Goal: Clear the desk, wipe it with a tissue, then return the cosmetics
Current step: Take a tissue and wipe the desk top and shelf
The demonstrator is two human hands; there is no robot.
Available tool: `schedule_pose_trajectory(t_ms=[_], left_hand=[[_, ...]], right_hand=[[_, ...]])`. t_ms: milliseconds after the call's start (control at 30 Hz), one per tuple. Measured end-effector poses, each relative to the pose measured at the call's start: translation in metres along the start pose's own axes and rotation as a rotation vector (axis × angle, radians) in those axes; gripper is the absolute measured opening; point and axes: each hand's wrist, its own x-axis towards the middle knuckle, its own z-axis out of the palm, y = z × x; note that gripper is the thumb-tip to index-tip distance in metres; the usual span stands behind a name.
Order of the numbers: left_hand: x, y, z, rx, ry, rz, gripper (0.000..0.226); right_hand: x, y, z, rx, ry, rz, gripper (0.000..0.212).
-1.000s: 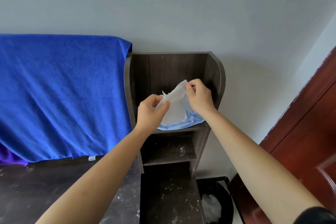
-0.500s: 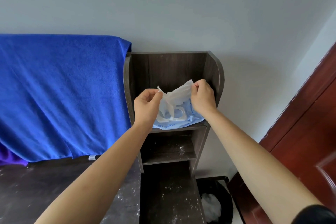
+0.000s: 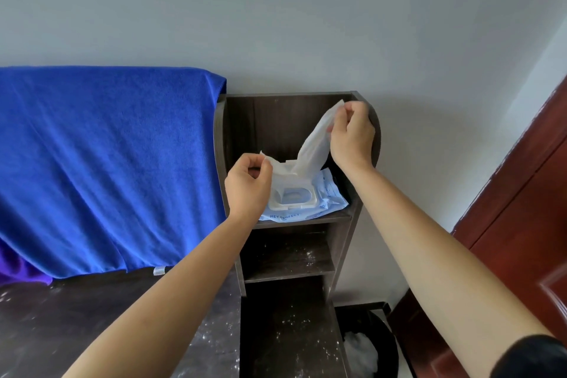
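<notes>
A light blue wipe pack (image 3: 328,193) with a white flip lid lies on the top shelf of a dark wooden shelf unit (image 3: 340,255). A white tissue (image 3: 310,152) is stretched above the pack. My right hand (image 3: 351,135) pinches its upper end, raised near the unit's right wall. My left hand (image 3: 248,184) pinches its lower left corner, just left of the pack's opening. The dark desk top (image 3: 61,325) at the lower left is speckled with white dust. No cosmetics show.
A blue cloth (image 3: 107,163) hangs over something at the left, with a purple cloth (image 3: 18,267) under its edge. A black bin (image 3: 371,347) with white waste stands on the floor at the lower right. A red-brown door (image 3: 521,224) is at the right.
My right hand has risen up and to the right with the tissue's end, and the tissue is now stretched out longer. My left hand has shifted slightly left and keeps its corner.
</notes>
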Motion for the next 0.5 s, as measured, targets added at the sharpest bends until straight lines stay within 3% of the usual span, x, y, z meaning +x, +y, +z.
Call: schedule_pose_trajectory(t_ms=[67, 233, 500], left_hand=[[-0.002, -0.012, 0.005, 0.132, -0.047, -0.035, 0.008], [-0.007, -0.039, 0.011, 0.368, -0.173, -0.089, 0.017], [-0.009, -0.046, 0.012, 0.404, -0.179, -0.167, 0.014]], right_hand=[[0.007, -0.008, -0.005, 0.03, 0.071, -0.04, 0.012], [0.0, -0.006, -0.015, -0.032, 0.025, -0.121, 0.006], [-0.012, 0.002, -0.015, -0.037, 0.095, -0.156, 0.009]])
